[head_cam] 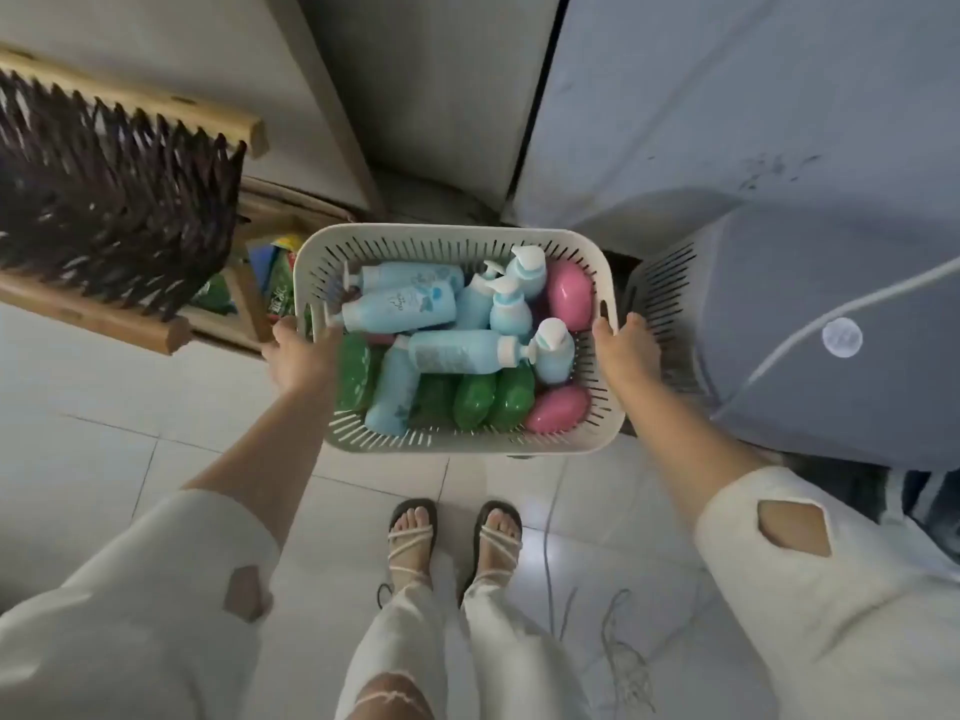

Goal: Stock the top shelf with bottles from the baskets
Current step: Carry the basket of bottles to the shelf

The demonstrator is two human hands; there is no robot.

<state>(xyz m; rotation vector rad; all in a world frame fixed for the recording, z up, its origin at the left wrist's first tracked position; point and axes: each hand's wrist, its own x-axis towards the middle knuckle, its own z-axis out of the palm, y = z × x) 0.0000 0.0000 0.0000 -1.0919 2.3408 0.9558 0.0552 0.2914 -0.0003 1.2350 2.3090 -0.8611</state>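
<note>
Pale tiled floor (104, 459); wooden shelf unit (156, 330) far left. Item: white slotted basket (415, 440), centre, full of bottles (457, 350). Left hand (298, 358) and right hand (626, 350) each curl over a side rim. Load probably heavy; basket stiff; bottles smooth, best gripped round the body.

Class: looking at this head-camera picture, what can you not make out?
Head view:
- Wooden rack: cut off at left edge; top shelf unseen.
- Second basket: contents hidden behind right hand and grey cover.
- Blue pump bottles: label text too small.
- White basket: lower bottles buried under others.
</note>
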